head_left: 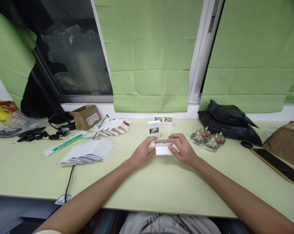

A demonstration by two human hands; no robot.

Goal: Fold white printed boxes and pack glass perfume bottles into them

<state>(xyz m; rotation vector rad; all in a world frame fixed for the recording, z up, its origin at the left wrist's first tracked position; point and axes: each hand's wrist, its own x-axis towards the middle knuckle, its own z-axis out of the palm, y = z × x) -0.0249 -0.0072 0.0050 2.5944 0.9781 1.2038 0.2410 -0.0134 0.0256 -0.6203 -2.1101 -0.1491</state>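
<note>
Between my hands is a small white cardboard box [164, 149] with its top open and a flap toward me. My left hand [142, 152] grips its left end between thumb and fingers. At the right end, my right hand [183, 150] has its thumb low on the flap and its fingers along the upper edge. Just behind stands a white box with a flower picture [153, 130]. Two similar closed boxes, a left one [158, 119] and a right one [168, 121], stand farther back by the wall.
To the left lie flat white cartons [88, 151], a fanned row of printed cartons [115, 126] and a brown cardboard box [85, 117]. On the right are clear-wrapped round ornaments [207, 139], black plastic bags [228, 123] and a phone [278, 165]. A black cable [69, 182] crosses the table's front edge.
</note>
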